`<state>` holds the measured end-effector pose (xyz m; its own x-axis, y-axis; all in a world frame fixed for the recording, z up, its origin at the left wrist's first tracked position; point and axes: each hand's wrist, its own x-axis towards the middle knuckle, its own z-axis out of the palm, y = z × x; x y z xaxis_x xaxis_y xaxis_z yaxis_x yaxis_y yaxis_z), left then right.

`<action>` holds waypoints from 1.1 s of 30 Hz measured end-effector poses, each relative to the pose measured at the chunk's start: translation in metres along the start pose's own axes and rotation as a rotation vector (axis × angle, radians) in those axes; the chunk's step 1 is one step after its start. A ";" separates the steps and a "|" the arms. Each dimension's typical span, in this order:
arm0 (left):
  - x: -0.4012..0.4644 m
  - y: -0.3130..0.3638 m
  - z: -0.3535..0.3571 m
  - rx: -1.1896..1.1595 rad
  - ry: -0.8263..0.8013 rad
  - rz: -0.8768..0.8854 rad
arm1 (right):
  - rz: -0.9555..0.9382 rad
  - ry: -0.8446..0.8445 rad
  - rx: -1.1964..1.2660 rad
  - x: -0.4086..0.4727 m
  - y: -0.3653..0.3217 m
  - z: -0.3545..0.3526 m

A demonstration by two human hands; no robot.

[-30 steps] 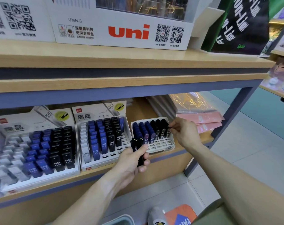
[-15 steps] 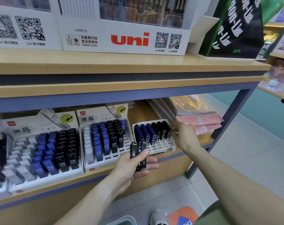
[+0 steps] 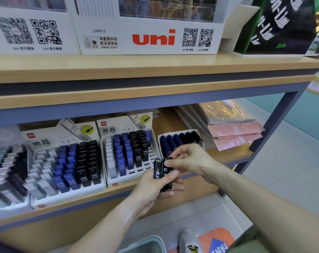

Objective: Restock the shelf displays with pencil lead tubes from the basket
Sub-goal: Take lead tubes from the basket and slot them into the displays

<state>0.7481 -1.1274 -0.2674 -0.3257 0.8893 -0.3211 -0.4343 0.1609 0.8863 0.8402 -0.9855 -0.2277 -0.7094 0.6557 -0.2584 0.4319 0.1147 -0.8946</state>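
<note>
A two-tier shelf of pale wood with blue-grey steel edging (image 3: 155, 108) fills the view above a light tiled floor (image 3: 286, 176). At centre, the left hand (image 3: 151, 189) has its fingers and thumb curled round a small bunch of black plastic pencil lead tubes (image 3: 162, 172), held upright in front of the lower shelf's edge. The right hand (image 3: 189, 161) meets them from 2 o'clock, thumb and forefinger pinching the top of one tube. Just behind the hands sits a small white gridded display tray (image 3: 180, 139) part-filled with blue and black tubes. At 6 o'clock the rim of a grey-green plastic basket (image 3: 146, 243) shows on the floor. At 12 o'clock stands a white "uni" cardboard display box (image 3: 147, 37).
</note>
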 end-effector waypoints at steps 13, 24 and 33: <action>0.003 0.002 -0.005 -0.047 0.076 0.101 | -0.067 -0.058 0.171 0.000 0.000 -0.021; 0.020 -0.005 -0.002 -0.085 0.146 0.095 | -0.183 0.192 0.092 0.000 -0.001 -0.042; 0.033 -0.005 -0.008 -0.103 0.146 -0.024 | -0.260 0.533 -0.250 0.020 0.026 -0.081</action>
<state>0.7332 -1.1024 -0.2851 -0.4289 0.8131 -0.3936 -0.5251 0.1301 0.8410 0.8828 -0.9087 -0.2266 -0.4620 0.8567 0.2295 0.4460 0.4481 -0.7748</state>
